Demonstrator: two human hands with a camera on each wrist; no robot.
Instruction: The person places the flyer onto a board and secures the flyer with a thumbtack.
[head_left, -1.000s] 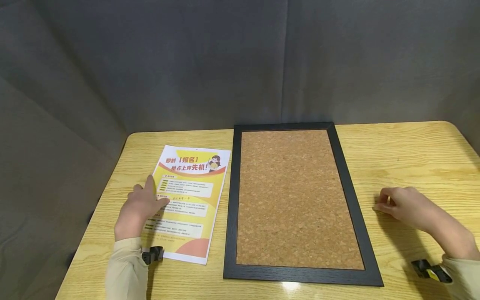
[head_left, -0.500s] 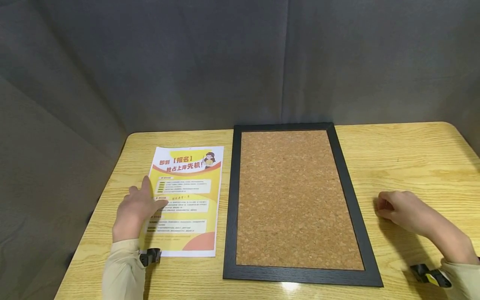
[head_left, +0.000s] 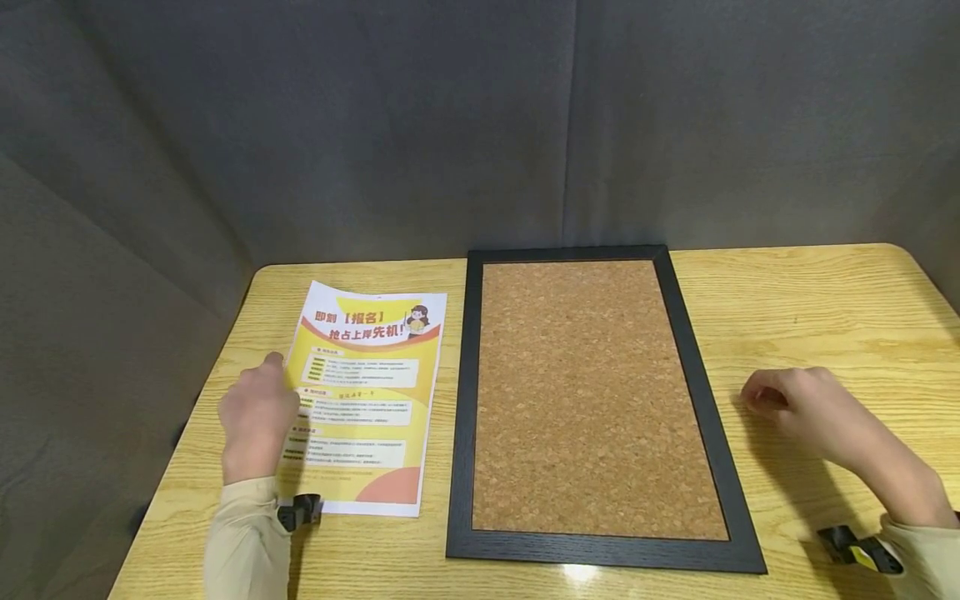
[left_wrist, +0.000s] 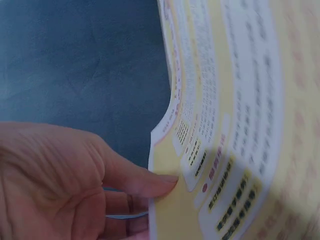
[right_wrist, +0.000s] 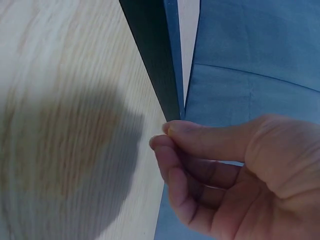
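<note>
Two hands: left hand (head_left: 258,412) pinches flyer (head_left: 367,392) edge; right hand (head_left: 798,404) curled, empty.

- The yellow-and-white printed paper flyer (head_left: 365,398) is thin, smooth and bendy, with a slight sheen.
- Right of the flyer, the rectangular cork board (head_left: 592,392) has a rough, speckled, matt face; its black frame (head_left: 462,400) looks smooth and faintly glossy.
- Beneath the flyer, the pale wooden table (head_left: 817,308) shows grain under a light gloss.
- Behind the flyer, the grey backdrop (head_left: 420,125) looks like matt cloth.

Beige long sleeves (head_left: 243,533) cover both forearms, each wrist carrying a small black strapped camera mount (head_left: 298,511)
</note>
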